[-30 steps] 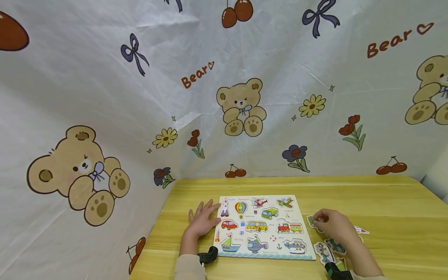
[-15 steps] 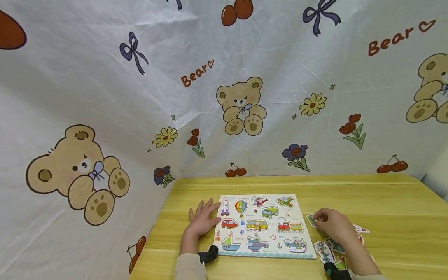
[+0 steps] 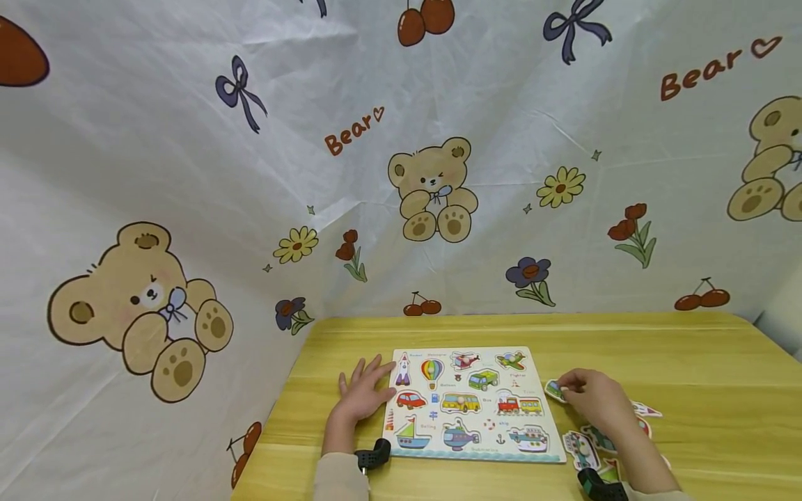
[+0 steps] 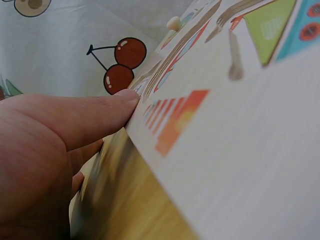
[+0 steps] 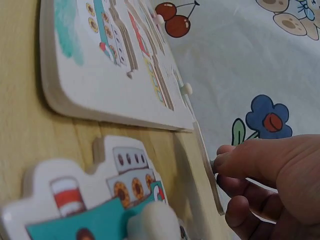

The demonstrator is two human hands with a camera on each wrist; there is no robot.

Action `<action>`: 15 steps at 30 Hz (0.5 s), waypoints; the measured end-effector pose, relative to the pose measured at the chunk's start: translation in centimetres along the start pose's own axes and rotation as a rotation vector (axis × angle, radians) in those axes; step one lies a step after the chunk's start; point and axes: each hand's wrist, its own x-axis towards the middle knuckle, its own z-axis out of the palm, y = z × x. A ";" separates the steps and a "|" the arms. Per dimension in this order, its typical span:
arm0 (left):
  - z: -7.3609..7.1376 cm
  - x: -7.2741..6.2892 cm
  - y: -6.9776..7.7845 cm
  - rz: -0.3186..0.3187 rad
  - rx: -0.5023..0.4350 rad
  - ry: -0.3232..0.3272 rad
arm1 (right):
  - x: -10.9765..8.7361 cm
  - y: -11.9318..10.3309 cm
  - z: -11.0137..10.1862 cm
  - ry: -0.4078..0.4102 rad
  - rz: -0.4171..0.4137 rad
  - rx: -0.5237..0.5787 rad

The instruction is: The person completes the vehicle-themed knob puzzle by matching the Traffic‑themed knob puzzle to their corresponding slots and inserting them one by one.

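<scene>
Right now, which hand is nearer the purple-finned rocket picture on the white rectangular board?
Left. The left hand touches the board left of the rocket picture; the right hand is past the board's right edge, pinching a flat green-printed piece.

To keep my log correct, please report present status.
Left hand touches puzzle board. Right hand pinches green-printed piece. Loose ship piece lies near board.

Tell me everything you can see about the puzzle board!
The puzzle board is a flat white rectangle with rounded corners, and it looks wooden. Colourful pictures cover it, including a rocket, a red car, a yellow bus, a train and a submarine. A wavy blue-green strip runs along its near edge. Some shapes have brown cut edges, and a few pale knobs stick up. It lies flat on the table, and the left hand touches its left edge.
</scene>
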 end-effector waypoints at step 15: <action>-0.1 -0.1 0.1 0.004 0.013 0.001 | -0.3 -2.1 0.8 -0.009 -0.039 0.060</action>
